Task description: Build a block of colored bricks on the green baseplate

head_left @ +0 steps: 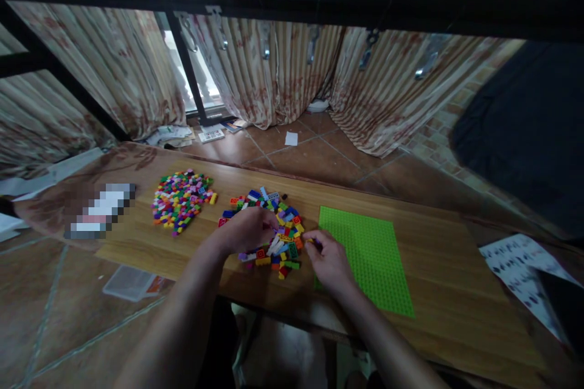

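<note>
A heap of larger coloured toy bricks lies in the middle of the wooden table. My left hand rests on the heap's left side with its fingers curled down into the bricks; what they hold is hidden. My right hand sits at the heap's right edge, pinching a small brick between thumb and fingers. A green studded baseplate lies flat just right of that hand. A second heap of smaller coloured bricks sits further left, apart from both hands.
A pixelated patch covers something at the table's left end. A printed sheet lies at the right end. A clear plastic lid rests on the tiled floor below. A black metal frame and curtains stand behind.
</note>
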